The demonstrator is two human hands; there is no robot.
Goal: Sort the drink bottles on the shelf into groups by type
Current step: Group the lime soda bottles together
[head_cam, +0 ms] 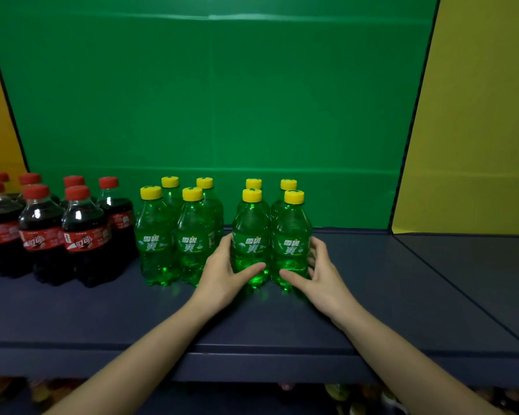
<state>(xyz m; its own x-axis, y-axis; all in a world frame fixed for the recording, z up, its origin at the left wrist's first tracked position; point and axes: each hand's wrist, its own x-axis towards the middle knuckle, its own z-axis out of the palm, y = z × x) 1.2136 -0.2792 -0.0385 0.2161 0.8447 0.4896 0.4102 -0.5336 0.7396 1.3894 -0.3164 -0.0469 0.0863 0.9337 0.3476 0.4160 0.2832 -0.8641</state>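
Note:
On the dark blue shelf (372, 295), several dark cola bottles (84, 235) with red caps stand grouped at the left. Beside them stands a cluster of green soda bottles (174, 235) with yellow caps. A second green cluster stands a small gap to the right. My left hand (222, 271) is wrapped around that cluster's front left bottle (250, 235). My right hand (321, 271) cups the front right bottle (288, 235) from its right side. Both bottles stand upright on the shelf.
A green panel (210, 100) closes the back of the shelf, with yellow side panels (477, 115) left and right. The right part of the shelf holds nothing. Below the front edge (252, 369) a lower shelf shows blurred items.

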